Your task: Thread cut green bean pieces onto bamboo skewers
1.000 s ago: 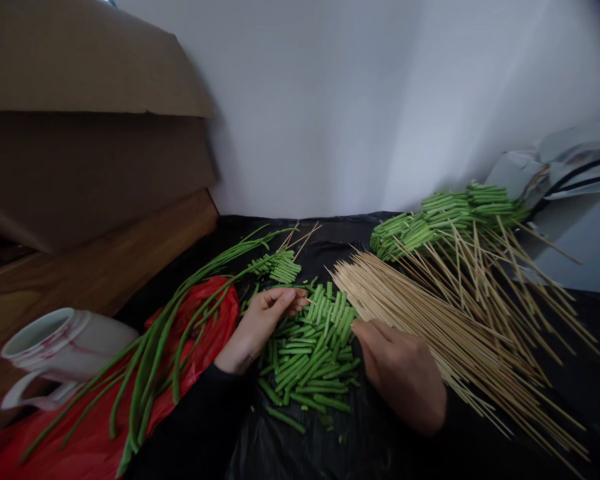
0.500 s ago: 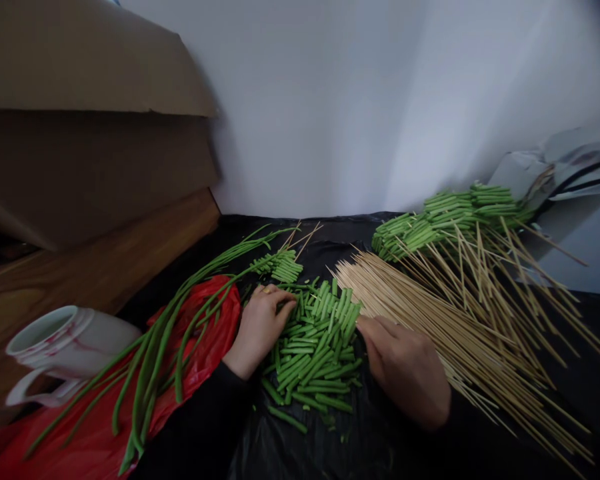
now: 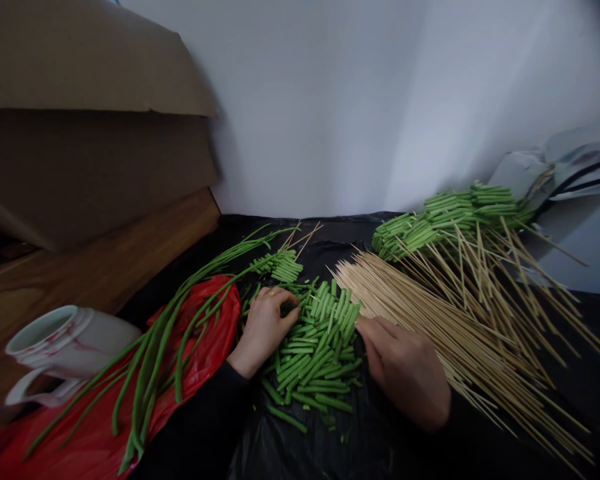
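Note:
A loose pile of cut green bean pieces [image 3: 313, 370] lies on black plastic sheeting between my hands. Over the pile's left edge my left hand [image 3: 269, 327] bends down, thumb and index fingertips brought together; whatever is between them is hidden. At the right side, my right hand [image 3: 405, 370] is closed in a pinch at the end of a row of side-by-side bean pieces [image 3: 337, 307]. A pale tip, seemingly of a bamboo skewer, shows at its fingertips; most of it is hidden. Behind my left hand lie skewered bean pieces [image 3: 283, 265].
Bare bamboo skewers [image 3: 410, 313] lie fanned out at right, with stacked finished bean skewers [image 3: 450, 217] behind. Long uncut beans [image 3: 165, 327] rest on a red plastic bag [image 3: 205, 360] at left. Beside it is a white mug [image 3: 85, 343]; a cardboard box [image 3: 95, 147] stands behind.
My left hand has shifted slightly right and down over the bean pieces, its thumb and index drawing closer. My right hand has barely moved.

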Demonstrator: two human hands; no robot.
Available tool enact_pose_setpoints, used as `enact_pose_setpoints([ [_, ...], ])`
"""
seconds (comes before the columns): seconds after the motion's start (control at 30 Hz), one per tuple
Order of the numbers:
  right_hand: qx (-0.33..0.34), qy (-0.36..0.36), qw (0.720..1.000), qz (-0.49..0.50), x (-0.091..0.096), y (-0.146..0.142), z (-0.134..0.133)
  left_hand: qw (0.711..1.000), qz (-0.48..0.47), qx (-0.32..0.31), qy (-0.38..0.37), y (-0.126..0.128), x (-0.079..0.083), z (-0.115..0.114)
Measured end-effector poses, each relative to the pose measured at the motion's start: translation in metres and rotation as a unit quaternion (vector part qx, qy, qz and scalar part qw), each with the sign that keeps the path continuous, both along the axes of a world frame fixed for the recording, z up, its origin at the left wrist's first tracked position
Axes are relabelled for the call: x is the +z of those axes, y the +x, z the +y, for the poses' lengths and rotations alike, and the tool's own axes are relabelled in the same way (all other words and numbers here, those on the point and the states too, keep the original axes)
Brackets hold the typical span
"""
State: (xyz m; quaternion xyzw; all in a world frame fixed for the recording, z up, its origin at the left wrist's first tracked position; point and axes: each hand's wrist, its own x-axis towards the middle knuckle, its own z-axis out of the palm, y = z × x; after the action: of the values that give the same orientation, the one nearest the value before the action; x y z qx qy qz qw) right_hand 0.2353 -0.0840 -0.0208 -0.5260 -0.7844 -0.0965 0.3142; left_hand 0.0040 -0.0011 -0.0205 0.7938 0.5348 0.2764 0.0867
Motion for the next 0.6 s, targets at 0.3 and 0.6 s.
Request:
enact_pose_setpoints([
  [0.3, 0.006, 0.003, 1.0, 0.012, 0.0023, -0.0027, -0.0022, 0.826, -0.504, 0.009, -0.254, 0.0055, 0.0081, 0.0003],
  [0.6, 0.022, -0.019, 0.999, 0.017, 0.0021, -0.0044, -0.0051, 0.721, -0.589, -0.014, -0.364, 0.0077, 0.01, -0.0043],
])
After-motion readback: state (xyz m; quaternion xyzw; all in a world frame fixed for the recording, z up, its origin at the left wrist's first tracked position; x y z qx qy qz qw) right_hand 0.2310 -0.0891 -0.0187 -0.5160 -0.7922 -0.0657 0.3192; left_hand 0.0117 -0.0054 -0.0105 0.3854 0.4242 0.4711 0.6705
